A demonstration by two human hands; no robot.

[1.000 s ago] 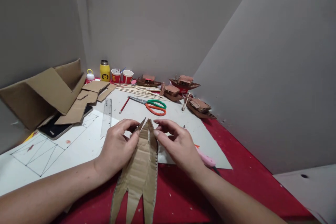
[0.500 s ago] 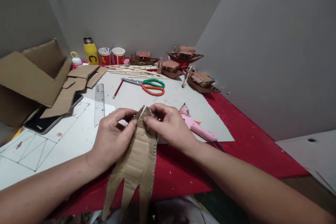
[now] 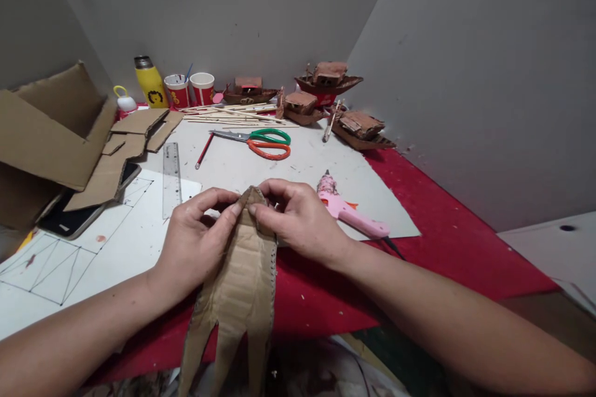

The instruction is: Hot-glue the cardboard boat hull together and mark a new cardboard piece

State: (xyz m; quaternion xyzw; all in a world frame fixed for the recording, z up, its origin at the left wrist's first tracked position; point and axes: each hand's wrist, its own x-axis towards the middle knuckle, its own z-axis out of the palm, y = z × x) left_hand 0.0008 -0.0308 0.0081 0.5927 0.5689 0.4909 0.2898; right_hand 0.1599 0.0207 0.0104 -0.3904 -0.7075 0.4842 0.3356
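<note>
A brown cardboard cutout (image 3: 239,279) with a pointed top and long prongs at its lower end is held up before me. My left hand (image 3: 198,236) pinches the left side of its tip between thumb and fingers. On the other side, my right hand (image 3: 298,220) grips the right edge of the tip, thumb on the front face. The two flaps at the tip meet in a point. The prongs hang down past the table's front edge, their ends cut off by the frame.
Ahead lie scissors (image 3: 267,142), a red pencil (image 3: 203,151) and a clear ruler (image 3: 172,180). A pink glue gun (image 3: 351,214) rests at right. Model boats (image 3: 358,127), sticks (image 3: 233,115), paper cups (image 3: 202,90) and a yellow bottle (image 3: 151,84) stand behind; a cardboard box (image 3: 51,136) is left.
The gap between the two flaps at the cutout's tip has closed as my hands drew them together. The view has shifted slightly.
</note>
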